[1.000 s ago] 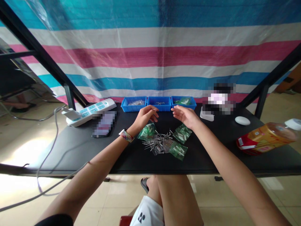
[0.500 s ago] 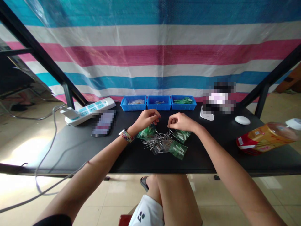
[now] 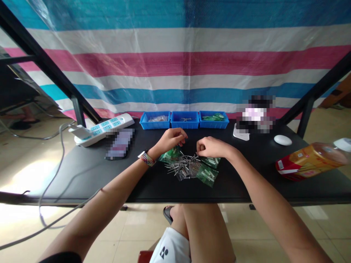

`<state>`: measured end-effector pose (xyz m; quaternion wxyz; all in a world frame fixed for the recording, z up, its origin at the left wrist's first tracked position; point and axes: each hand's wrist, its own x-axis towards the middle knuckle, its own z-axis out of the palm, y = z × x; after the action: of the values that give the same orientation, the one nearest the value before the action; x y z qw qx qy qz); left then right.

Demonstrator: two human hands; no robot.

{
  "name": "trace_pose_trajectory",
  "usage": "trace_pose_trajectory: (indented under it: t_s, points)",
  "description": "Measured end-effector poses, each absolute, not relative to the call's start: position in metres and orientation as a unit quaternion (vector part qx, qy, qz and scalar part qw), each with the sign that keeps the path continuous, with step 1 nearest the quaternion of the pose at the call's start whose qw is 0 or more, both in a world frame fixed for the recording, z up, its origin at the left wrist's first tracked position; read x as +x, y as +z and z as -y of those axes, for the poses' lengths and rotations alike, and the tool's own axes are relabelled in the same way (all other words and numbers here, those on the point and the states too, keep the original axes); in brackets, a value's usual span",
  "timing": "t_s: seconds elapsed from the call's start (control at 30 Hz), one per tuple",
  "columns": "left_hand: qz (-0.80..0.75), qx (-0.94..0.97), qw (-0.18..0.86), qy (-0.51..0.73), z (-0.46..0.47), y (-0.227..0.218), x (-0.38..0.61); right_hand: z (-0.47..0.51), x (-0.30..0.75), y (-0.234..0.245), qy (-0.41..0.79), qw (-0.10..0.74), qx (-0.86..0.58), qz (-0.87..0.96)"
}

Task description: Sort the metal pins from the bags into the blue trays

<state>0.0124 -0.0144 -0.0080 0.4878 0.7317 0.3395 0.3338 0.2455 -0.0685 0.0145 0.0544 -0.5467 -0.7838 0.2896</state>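
Observation:
Loose thin metal pins (image 3: pixel 179 166) lie in a jumbled pile on the black table, some over small clear bags. My left hand (image 3: pixel 173 138) hovers over the pile's far left side, above a green packet (image 3: pixel 169 155); its fingers are curled in, and anything between them is hidden. To the right, my right hand (image 3: pixel 212 147) is low at the pile's edge, thumb and fingertips pinched together by the pins. What the pinch holds is too small to make out. Another green packet (image 3: pixel 207 175) of whitish sticks lies at the near right, and one is partly under my right hand.
Along the back stand three blue trays: the left tray (image 3: pixel 155 124) with clear bags, the middle tray (image 3: pixel 184 124) with a few pins, the right tray (image 3: pixel 214 124) with green packets. A power strip (image 3: pixel 109 126) and phone (image 3: pixel 120 143) lie left, a bottle (image 3: pixel 307 160) right.
My right hand has come down slightly toward the pins and now covers more of the green packet beneath it. My left hand has barely moved.

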Motion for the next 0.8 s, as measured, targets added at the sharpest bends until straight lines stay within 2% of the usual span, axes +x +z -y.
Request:
trace_pose_trajectory:
  t_s: [0.27,0.47,0.6,0.8]
  points:
    - [-0.335,0.739,0.485,0.327,0.013,-0.011,0.013,0.07,0.233,-0.001,0.255,0.142,-0.5,0.816]
    - [-0.332,0.742,0.478,0.334,0.011,-0.012,0.013,0.065,0.23,-0.012,0.205,0.242,-0.441,0.839]
    - [-0.332,0.739,0.481,0.334,0.011,-0.011,0.012,0.061,0.23,-0.015,0.284,0.323,-0.422,0.798]
    - [-0.318,0.733,0.497,0.337,0.013,-0.009,0.012,0.059,0.227,-0.016,0.397,0.397,-0.4,0.724]
